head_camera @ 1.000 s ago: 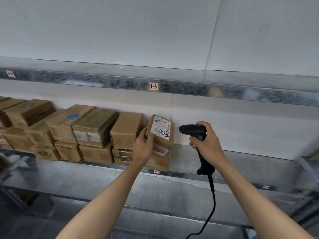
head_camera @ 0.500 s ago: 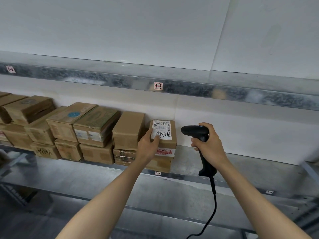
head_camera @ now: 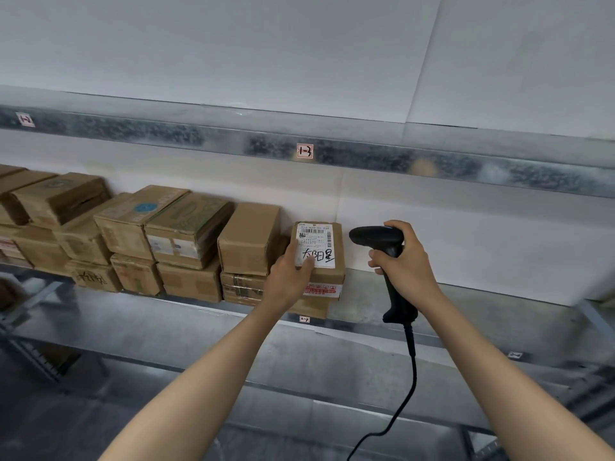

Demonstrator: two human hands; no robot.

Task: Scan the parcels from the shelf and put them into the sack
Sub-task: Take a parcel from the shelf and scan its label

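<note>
Galvanised metal shelving (head_camera: 466, 314) carries over ten brown cardboard boxes (head_camera: 186, 227) in two layers. At the row's right end, the left hand (head_camera: 289, 281) grips one white-labelled brown parcel (head_camera: 336, 251), thumb on its label. Beside it, the right hand (head_camera: 406, 264) clenches one black corded barcode scanner (head_camera: 376, 236), nose toward the parcel.

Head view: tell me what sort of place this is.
Probably a parcel depot: cardboard parcels stacked on a tagged metal shelf, a barcoded label on one, a corded scanner in the right hand.
</note>
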